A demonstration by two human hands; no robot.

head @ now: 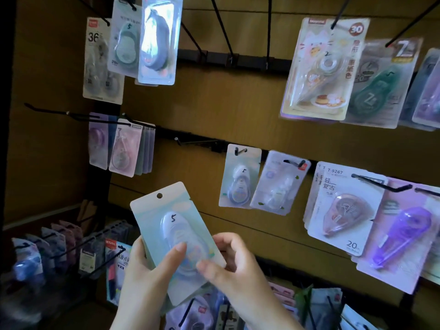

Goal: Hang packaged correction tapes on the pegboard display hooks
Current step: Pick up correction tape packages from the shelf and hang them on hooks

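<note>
A: What have you got in your fingers right now?

B: My left hand (147,270) is curled around the lower left of 1 packaged correction tape (177,236), thumb pressed flat on the clear blister. My right hand (228,260) pinches its lower right edge, fingers closed on the card. It sits low in front of the pegboard (238,103), tilted, with its hang hole (159,195) at the top and not on any hook.

A: How will it handle?

B: Light, I'd judge. The card looks stiff enough to steer but would bend if I squeezed, and the plastic bubble looks slick. I'd hold the card edges below the hole and keep the top free for the hook.

A: Count what's around, from the left.

B: Upper left, 3 packs visible at the front of their hooks. Middle left, a cluster of packs too overlapped to count. Then 1 bare hook (197,142) just right of them. Next, 1 matching pack (240,178) marked 5, like mine, and 1 pale pack (279,182) beside it. Further right, more packs, blurred at the edge.

A: Where to?

B: Probably the hook with the matching pack.
</note>
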